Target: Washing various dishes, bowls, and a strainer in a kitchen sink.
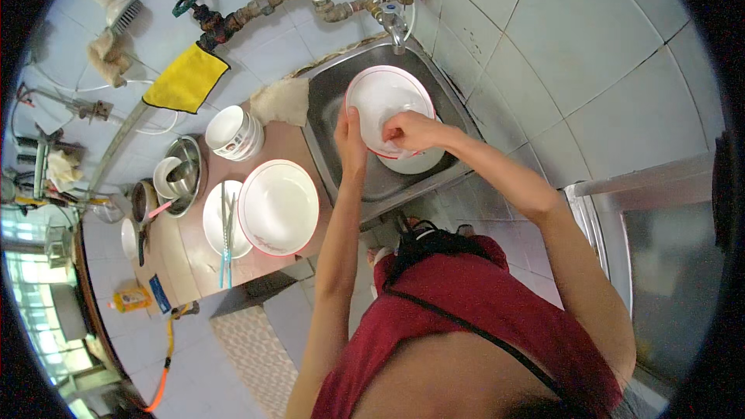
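My left hand [351, 134] grips the left rim of a white plate [372, 87] with a red edge, which I hold tilted over the stainless steel sink [332, 151]. Curled fingers of my right hand [410, 130] rest on the inner face of that plate, near its lower right. Whether anything small is tucked inside those fingers is hidden. Part of another white dish [414, 164] shows in the sink beneath the plate. A chrome faucet [396, 32] juts from the wall above the basin.
Left of the sink, the counter [195, 256] bears a large red-rimmed white plate [279, 206], chopsticks [227, 233] across a white dish [212, 218], stacked bowls [233, 134] and a steel basin [195, 186]. A yellow cloth [187, 78] hangs above. Tiled wall [518, 70] stands close on the right.
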Action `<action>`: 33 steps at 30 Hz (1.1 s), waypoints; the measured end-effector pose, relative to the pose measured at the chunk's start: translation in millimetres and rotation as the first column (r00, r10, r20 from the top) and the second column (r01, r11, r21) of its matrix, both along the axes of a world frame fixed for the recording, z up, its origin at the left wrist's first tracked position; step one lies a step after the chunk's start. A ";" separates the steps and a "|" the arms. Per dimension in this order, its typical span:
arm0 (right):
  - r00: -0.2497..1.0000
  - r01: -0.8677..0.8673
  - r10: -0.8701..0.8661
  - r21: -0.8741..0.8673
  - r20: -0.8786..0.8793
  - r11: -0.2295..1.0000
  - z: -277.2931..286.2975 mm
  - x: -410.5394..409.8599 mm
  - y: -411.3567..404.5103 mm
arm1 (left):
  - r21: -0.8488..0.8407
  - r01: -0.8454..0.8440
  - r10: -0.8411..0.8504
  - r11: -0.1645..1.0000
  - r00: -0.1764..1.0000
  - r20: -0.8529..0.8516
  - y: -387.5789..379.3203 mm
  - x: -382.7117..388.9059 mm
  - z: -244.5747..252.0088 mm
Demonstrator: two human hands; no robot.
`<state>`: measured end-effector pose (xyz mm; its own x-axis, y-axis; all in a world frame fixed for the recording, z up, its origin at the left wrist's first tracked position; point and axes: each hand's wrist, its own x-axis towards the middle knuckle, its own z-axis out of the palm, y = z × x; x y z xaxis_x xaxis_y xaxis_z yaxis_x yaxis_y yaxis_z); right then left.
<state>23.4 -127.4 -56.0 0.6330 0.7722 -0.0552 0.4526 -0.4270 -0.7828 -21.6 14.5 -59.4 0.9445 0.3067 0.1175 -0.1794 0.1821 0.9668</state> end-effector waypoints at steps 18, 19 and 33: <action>0.957 0.235 -0.285 0.430 0.055 0.872 -0.3 7.8 41.2 | 0.182 -0.024 0.010 0.983 0.997 0.073 -1.6 -1.9 3.4; 0.956 0.238 -0.289 0.430 0.056 0.871 -3.1 3.7 36.6 | 0.198 -0.024 0.012 0.980 0.998 0.062 -2.4 -2.6 8.9; 0.550 0.478 -0.648 0.438 0.527 0.762 -0.8 43.6 10.9 | 0.240 -0.041 0.030 0.970 0.998 0.051 -4.6 -5.2 19.3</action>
<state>67.0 -116.5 -56.8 0.7546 0.1776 0.6317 0.5814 -0.6273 -0.5182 -26.8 9.9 -40.1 0.9253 0.2975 0.2352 -0.2270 -0.0623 0.9719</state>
